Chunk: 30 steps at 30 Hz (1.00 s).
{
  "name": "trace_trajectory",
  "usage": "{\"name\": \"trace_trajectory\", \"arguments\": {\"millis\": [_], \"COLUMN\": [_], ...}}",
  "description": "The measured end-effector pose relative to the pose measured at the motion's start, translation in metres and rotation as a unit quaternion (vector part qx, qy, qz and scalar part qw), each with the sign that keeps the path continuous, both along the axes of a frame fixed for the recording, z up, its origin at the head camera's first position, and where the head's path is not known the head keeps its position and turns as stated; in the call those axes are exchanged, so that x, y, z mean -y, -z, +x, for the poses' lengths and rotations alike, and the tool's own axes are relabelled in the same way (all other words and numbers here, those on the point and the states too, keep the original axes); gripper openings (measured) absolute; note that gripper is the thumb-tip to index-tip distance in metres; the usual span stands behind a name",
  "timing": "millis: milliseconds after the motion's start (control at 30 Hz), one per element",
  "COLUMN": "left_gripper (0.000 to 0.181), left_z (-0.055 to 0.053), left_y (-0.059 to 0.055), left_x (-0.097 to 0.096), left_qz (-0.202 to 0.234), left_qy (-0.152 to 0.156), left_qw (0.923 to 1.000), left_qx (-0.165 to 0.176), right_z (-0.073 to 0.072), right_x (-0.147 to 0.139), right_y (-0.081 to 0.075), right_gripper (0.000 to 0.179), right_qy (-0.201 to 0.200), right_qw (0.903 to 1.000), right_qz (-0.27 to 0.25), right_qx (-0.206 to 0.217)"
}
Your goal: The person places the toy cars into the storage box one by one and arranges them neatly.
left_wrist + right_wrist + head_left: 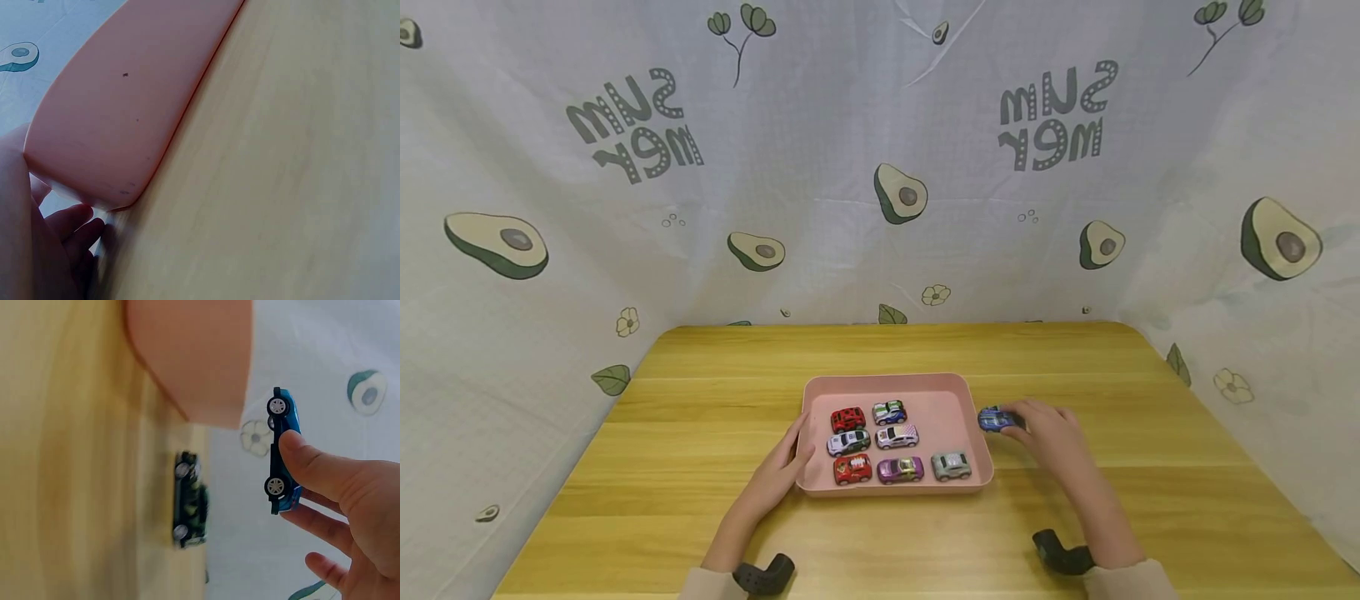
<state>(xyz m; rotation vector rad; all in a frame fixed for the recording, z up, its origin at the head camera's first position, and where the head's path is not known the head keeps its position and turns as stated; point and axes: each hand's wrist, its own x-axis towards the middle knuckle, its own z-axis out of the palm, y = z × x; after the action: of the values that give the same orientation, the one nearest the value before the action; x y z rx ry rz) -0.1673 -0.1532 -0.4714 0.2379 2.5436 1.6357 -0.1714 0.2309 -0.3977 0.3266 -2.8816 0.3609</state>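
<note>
My right hand (1045,433) pinches a blue toy car (287,450) between thumb and fingers, just outside the right wall of the pink tray (936,408). In the right wrist view the car is lifted, its wheels facing the tray side. At the tray's left end, my left hand (775,471) holds the wall, thumb over the rim and fingers along the outside. Several toy cars stand inside, among them a red spotted car (847,419), a purple car (900,470) and a grey car (951,466).
A dark camouflage toy car (189,500) stands on the wooden table (737,358) beyond the tray in the right wrist view. Behind the table hangs a pale cloth (842,100) printed with avocados. Each wrist carries a black band piece (763,575).
</note>
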Motion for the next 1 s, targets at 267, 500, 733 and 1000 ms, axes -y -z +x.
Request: {"name": "trace_trajectory", "arguments": {"millis": [267, 500, 733, 1000], "left_gripper": [0.058, 0.058, 0.058, 0.058], "left_z": [0.012, 0.004, 0.0, 0.013], "left_y": [-0.028, -0.007, 0.0, -0.028], "left_x": [-0.006, -0.002, 0.0, -0.006], "left_qz": [0.015, 0.002, 0.001, 0.003], "left_qy": [0.001, -0.002, -0.003, -0.001], "left_qw": [0.9999, 1.0, 1.0, 0.9999], "left_qx": [0.008, -0.002, -0.001, 0.012], "right_z": [0.004, 0.001, -0.012, -0.024], "right_x": [0.032, 0.055, 0.064, 0.066], "right_y": [-0.008, 0.002, 0.011, 0.026], "right_gripper": [0.031, 0.033, 0.03, 0.027], "right_qy": [-0.041, -0.047, -0.037, -0.047], "right_qw": [0.9982, 0.9989, 0.9989, 0.9981], "right_qz": [-0.002, 0.006, -0.007, 0.004], "right_qx": [-0.043, 0.001, 0.026, 0.039]}}
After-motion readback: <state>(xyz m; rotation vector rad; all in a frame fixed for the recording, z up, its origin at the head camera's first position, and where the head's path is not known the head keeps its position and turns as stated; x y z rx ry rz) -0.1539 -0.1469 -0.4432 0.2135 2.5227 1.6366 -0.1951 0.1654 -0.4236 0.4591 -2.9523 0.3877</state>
